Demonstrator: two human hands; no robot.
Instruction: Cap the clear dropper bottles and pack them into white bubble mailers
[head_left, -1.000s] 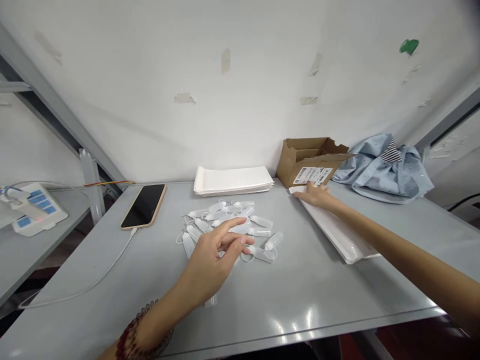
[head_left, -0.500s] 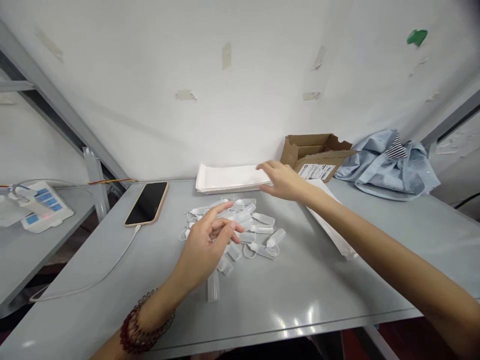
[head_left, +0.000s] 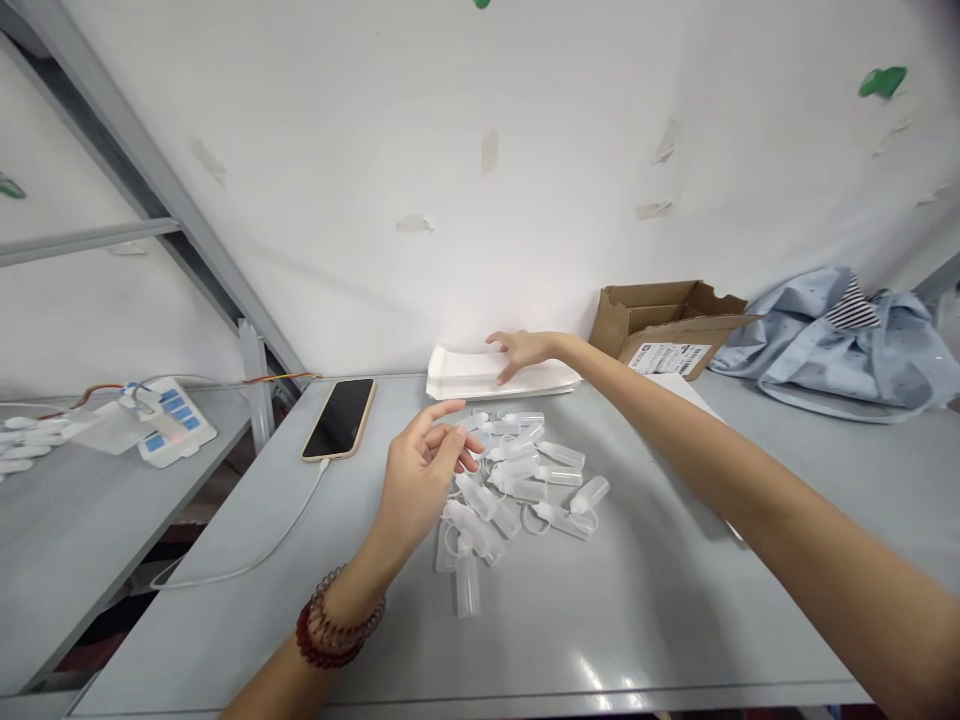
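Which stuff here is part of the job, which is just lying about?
Likely job:
translucent bottles, by the left hand
stack of white packets, under the right hand

Likely just lying about:
phone
power strip
blue cloth
cardboard box (less sure)

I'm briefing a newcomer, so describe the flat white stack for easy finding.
Follow the gray table back to the wall. The white stack lies left of the cardboard box, the right hand over it; the forearm partly hides the other white packet.
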